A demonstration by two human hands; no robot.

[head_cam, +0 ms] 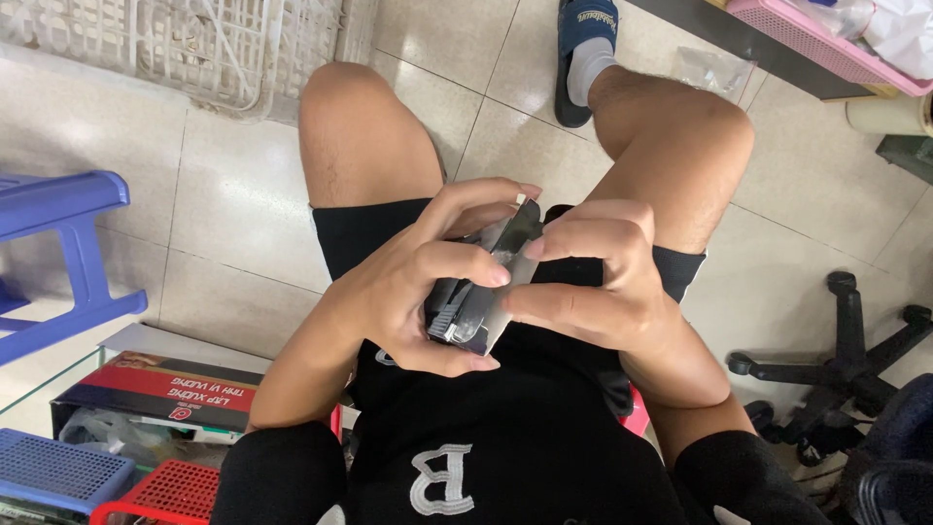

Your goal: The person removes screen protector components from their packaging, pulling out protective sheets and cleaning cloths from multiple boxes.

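Both hands clasp dark metal clip over lap; tiled floor, blue stool

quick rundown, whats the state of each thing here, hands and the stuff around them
left hand: wrapped around the dark gadget
right hand: pinching the same gadget
dark gadget: held over the lap, tilted
white crate: on the floor
blue stool: upright
red basket: on the floor

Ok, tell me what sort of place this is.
Probably a small home workshop or packing room, not a tidy office. The tiled floor is crowded with a white plastic crate, a blue stool and a chair base, and both hands grip a small dark item over the lap.
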